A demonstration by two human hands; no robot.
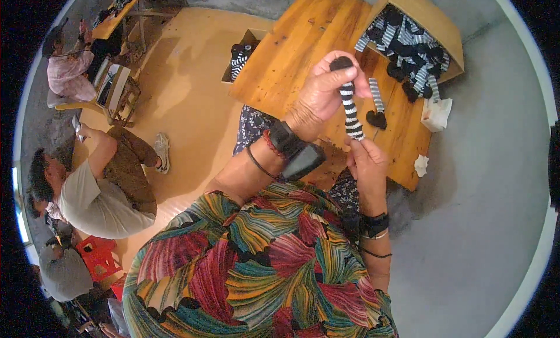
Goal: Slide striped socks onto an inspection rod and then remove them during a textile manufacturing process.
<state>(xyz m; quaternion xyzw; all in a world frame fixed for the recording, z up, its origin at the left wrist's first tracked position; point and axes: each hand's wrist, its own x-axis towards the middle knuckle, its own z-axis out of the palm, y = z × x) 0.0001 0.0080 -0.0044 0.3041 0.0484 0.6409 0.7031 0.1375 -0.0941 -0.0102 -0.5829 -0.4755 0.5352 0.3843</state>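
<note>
Striped tube (350, 110) is held over the table (297, 40), close to its near edge: left hand (328, 87) pinches the dark end, right hand (367, 160) the other. 1 grey-striped piece (376, 99) lies toward the right edge, near 1 white box (435, 116); 1 carton (438, 20) of striped pieces (411, 52) occupies the far right corner.

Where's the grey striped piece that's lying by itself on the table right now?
In the head view, the grey striped piece is right of centre on the wooden table, just right of your left hand and below-left of the open carton.
</note>
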